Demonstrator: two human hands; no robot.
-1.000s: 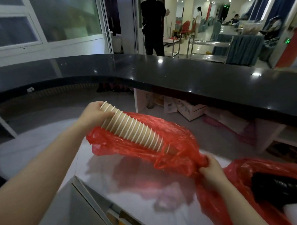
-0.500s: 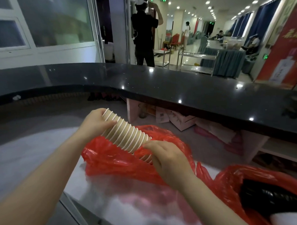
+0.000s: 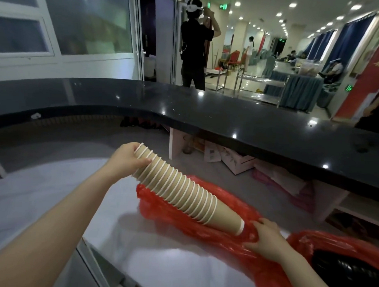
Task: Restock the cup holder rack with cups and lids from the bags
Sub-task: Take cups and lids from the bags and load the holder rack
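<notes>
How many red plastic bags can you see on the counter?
2. One red bag lies in the middle under the cup stack, pinched by the right hand. The second bag sits at the far right, holding dark lids, partly cut off.

Two bare forearms in view, no sleeves visible up to the frame edge. Left hand bare: no glove, ring, watch or wristband. Right hand likewise bare, wrist uncovered. Nails short, unpainted as far as visible. No markings seen on either arm.
</notes>
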